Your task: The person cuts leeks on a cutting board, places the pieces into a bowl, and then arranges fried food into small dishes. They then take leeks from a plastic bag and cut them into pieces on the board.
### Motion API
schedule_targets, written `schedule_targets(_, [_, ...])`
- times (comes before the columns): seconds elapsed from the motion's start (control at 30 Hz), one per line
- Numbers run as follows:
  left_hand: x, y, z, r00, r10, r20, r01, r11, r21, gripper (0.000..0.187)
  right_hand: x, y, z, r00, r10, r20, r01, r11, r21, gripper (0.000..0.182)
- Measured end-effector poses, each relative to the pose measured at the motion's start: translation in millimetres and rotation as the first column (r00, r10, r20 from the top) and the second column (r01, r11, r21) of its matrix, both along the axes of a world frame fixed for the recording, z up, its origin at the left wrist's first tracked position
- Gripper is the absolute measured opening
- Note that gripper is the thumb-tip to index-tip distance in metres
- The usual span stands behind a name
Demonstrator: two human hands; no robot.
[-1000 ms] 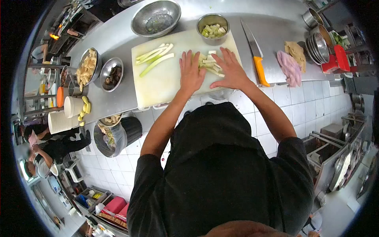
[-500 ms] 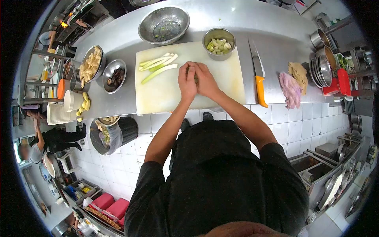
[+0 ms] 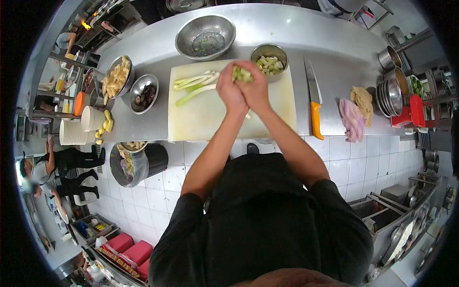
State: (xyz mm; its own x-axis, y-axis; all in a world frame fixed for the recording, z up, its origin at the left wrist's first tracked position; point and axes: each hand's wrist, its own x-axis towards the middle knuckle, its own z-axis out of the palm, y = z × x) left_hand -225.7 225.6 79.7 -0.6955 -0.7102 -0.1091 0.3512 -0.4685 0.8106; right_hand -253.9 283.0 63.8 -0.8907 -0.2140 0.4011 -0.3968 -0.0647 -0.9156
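My left hand (image 3: 230, 94) and my right hand (image 3: 257, 93) are cupped together around a heap of chopped leek (image 3: 242, 73), pale green pieces showing between the fingers. They are above the white cutting board (image 3: 196, 122), just left of a steel pot (image 3: 268, 49) holding more cut pieces (image 3: 270, 65). Several long leek stalks (image 3: 196, 88) lie on the board to the left of my hands. A small pale piece (image 3: 248, 116) shows on the board beside my right wrist. Right of the board lies a knife (image 3: 313, 91) with an orange handle, touched by neither hand.
Behind the board stands a steel colander (image 3: 191, 43). To the left are a bowl of pale yellow pieces (image 3: 115, 81), a bowl of dark pieces (image 3: 145, 95) and stacked white tubs (image 3: 73, 132). Cloths (image 3: 353, 119) lie at right. Co-workers (image 3: 67, 165) stand far left.
Both hands have risen slightly and shifted toward the pot, carrying the chopped leek, which now shows clearly between them. The view has moved a little.
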Motion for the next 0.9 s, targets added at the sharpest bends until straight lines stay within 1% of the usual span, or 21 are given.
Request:
schedule_targets(0.03, [-9, 4, 14, 0.998, -0.020, -0.067, 0.022, 0.999, 0.034, 0.028, -11, 5, 16, 0.995, -0.029, -0.098, 0.029, 1.000, -0.004, 0.040])
schedule_targets(0.1, [-37, 15, 35, 0.976, -0.054, -0.211, 0.076, 0.992, 0.098, 0.027, -31, 15, 43, 0.988, -0.089, -0.127, 0.086, 0.996, -0.026, 0.038])
schedule_targets(0.13, [-52, 17, 35, 0.977, -0.075, -0.201, 0.094, 0.992, 0.085, 0.027, -41, 20, 49, 0.982, -0.119, -0.144, 0.114, 0.993, -0.038, 0.036])
schedule_targets(0.2, [-79, 19, 31, 0.976, -0.123, -0.178, 0.135, 0.989, 0.058, 0.027, -61, 28, 48, 0.992, -0.124, -0.014, 0.123, 0.990, -0.066, 0.032])
schedule_targets(0.23, [-83, 21, 30, 0.980, -0.135, -0.147, 0.141, 0.990, 0.031, 0.028, -72, 32, 42, 0.990, -0.128, 0.053, 0.132, 0.988, -0.081, 0.030])
schedule_targets(0.27, [-87, 23, 28, 0.982, -0.147, -0.117, 0.148, 0.989, 0.004, 0.029, -84, 35, 31, 0.989, -0.148, 0.008, 0.148, 0.983, -0.110, 0.019])
schedule_targets(0.3, [-92, 24, 24, 0.984, -0.158, -0.084, 0.156, 0.987, -0.024, 0.030, -91, 39, 31, 0.992, -0.100, 0.073, 0.110, 0.983, -0.147, 0.016])
schedule_targets(0.33, [-97, 21, 16, 0.981, -0.176, -0.084, 0.164, 0.977, -0.134, 0.032, -95, 44, 30, 0.989, -0.049, 0.139, 0.075, 0.980, -0.186, 0.014])
schedule_targets(0.37, [-101, 19, 6, 0.977, -0.194, -0.085, 0.176, 0.967, -0.184, 0.032, -97, 48, 28, 0.979, 0.004, 0.205, 0.044, 0.972, -0.229, 0.012])
schedule_targets(0.43, [-101, 20, 5, 0.971, -0.225, -0.086, 0.193, 0.940, -0.282, 0.033, -106, 52, 18, 0.982, -0.037, 0.187, 0.075, 0.977, -0.199, 0.012])
schedule_targets(0.53, [-90, 17, 10, 0.959, -0.279, -0.047, 0.252, 0.918, -0.305, 0.029, -110, 56, 12, 0.984, -0.036, 0.177, 0.065, 0.984, -0.165, 0.012])
schedule_targets(0.6, [-75, 9, 12, 0.969, -0.246, 0.037, 0.233, 0.850, -0.472, 0.025, -106, 60, 13, 0.986, -0.035, 0.164, 0.060, 0.987, -0.147, 0.013])
schedule_targets(0.63, [-65, 4, 12, 0.971, -0.227, 0.078, 0.232, 0.803, -0.550, 0.023, -102, 65, 19, 0.987, -0.047, 0.151, 0.069, 0.987, -0.143, 0.013])
schedule_targets(0.67, [-49, -4, 11, 0.978, -0.173, 0.113, 0.202, 0.691, -0.694, 0.021, -97, 71, 23, 0.988, -0.061, 0.140, 0.081, 0.987, -0.140, 0.014])
schedule_targets(0.7, [-28, -13, 8, 0.983, -0.116, 0.139, 0.180, 0.552, -0.814, 0.021, -94, 82, 24, 0.983, -0.151, 0.107, 0.156, 0.987, -0.045, 0.014])
schedule_targets(0.73, [-4, -25, 1, 0.954, -0.188, 0.233, 0.291, 0.399, -0.869, 0.023, -91, 99, 22, 0.970, -0.236, 0.066, 0.233, 0.971, 0.049, 0.015])
schedule_targets(0.77, [20, -36, -10, 0.911, -0.242, 0.334, 0.388, 0.230, -0.892, 0.027, -83, 117, 18, 0.947, -0.317, 0.048, 0.312, 0.946, 0.087, 0.016])
schedule_targets(0.8, [43, -42, -29, 0.858, -0.294, 0.422, 0.467, 0.099, -0.879, 0.030, -73, 138, 13, 0.919, -0.392, 0.026, 0.386, 0.914, 0.124, 0.017])
schedule_targets(0.83, [62, -46, -42, 0.796, -0.327, 0.509, 0.530, -0.030, -0.848, 0.034, -64, 165, 2, 0.909, -0.415, -0.035, 0.411, 0.882, 0.231, 0.017])
schedule_targets(0.87, [72, -46, -42, 0.805, -0.263, 0.531, 0.514, -0.136, -0.847, 0.035, -55, 189, -12, 0.901, -0.422, -0.102, 0.430, 0.839, 0.334, 0.017])
schedule_targets(0.9, [81, -41, -42, 0.815, -0.193, 0.546, 0.502, -0.232, -0.833, 0.037, -44, 205, -20, 0.888, -0.446, -0.112, 0.444, 0.771, 0.456, 0.018])
